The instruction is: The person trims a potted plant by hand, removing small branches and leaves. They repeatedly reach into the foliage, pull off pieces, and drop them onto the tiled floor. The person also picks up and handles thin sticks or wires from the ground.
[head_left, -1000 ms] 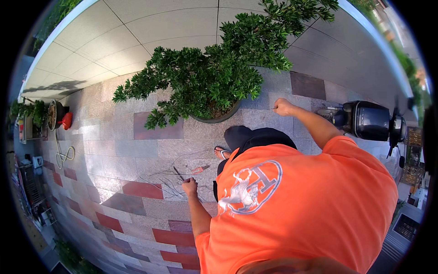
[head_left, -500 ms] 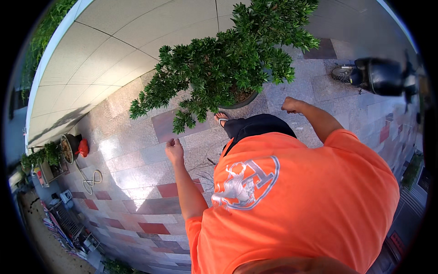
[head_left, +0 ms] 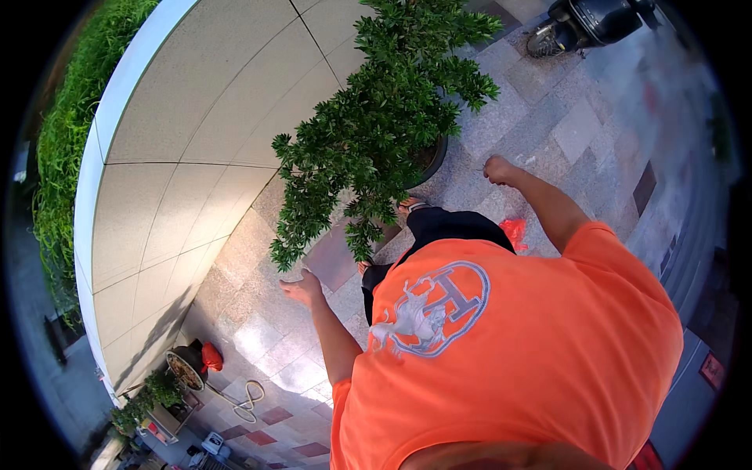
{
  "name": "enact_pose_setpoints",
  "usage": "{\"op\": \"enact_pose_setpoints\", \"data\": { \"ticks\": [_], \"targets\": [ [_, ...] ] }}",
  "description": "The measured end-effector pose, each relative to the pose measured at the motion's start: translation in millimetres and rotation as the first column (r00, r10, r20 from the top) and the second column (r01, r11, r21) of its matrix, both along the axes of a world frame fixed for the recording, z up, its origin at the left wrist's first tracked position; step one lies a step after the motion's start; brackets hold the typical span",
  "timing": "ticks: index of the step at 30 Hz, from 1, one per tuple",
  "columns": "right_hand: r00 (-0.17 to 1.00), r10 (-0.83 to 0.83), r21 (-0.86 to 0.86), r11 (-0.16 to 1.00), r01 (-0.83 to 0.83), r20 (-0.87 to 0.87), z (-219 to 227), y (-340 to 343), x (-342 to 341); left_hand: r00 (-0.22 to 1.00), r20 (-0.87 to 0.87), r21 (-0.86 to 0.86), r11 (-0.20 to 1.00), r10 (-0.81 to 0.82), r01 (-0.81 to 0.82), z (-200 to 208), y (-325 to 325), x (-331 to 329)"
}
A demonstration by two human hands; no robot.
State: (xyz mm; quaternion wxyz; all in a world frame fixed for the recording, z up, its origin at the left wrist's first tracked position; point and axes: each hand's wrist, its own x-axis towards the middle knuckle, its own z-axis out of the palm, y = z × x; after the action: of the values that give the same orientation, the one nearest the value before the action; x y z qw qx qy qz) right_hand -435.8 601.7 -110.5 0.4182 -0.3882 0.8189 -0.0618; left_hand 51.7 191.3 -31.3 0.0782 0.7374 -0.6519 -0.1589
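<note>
My left hand is held out beside the lower tips of a leafy potted shrub, its fingers stretched and apart, with nothing visible in them. My right hand is curled closed to the right of the shrub's round dark pot, apart from it. A thin dark tip seems to poke out by its fingers; what it belongs to is too small to make out. Dense green leaves hide most of the pot. My sandalled feet stand on the paving just below it.
A tiled wall rises behind the shrub on the left. A black two-wheeler stands at the upper right. On the paving lie a red plastic bag and a looped hose, near another pot with a red bag beside it.
My view has turned, so the wall and shrub look tilted and the two-wheeler sits higher. My left hand's fingers have gone from closed together to spread. The right hand stays curled.
</note>
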Motion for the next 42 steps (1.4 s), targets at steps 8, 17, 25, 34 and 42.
{"op": "enact_pose_setpoints", "data": {
  "ticks": [8, 17, 25, 34, 42],
  "targets": [
    [0.27, -0.932, 0.133, 0.307, 0.942, 0.24, 90, 16, 238, 0.786, -0.217, -0.053, 0.811, -0.579, 0.583, -8, -93, 29],
    [-0.032, -0.984, 0.202, 0.004, 0.979, 0.174, 107, 46, 500, 0.599, -0.556, 0.131, 0.651, -0.576, 0.748, -3, -147, 45],
    [-0.16, -0.968, 0.205, -0.12, 0.971, 0.194, 89, 51, 623, 0.658, -0.743, 0.43, 0.665, -0.124, 0.611, 1, -141, 60],
    [-0.169, -0.952, 0.072, -0.156, 0.985, 0.256, 77, 48, 709, 0.721, -0.682, 0.491, 0.651, -0.126, 0.579, -20, -144, 102],
    [-0.321, -0.911, 0.045, -0.321, 0.946, 0.257, 42, 64, 828, 0.72, -0.608, 0.435, 0.617, -0.335, 0.655, -22, -126, 199]
  ]
}}
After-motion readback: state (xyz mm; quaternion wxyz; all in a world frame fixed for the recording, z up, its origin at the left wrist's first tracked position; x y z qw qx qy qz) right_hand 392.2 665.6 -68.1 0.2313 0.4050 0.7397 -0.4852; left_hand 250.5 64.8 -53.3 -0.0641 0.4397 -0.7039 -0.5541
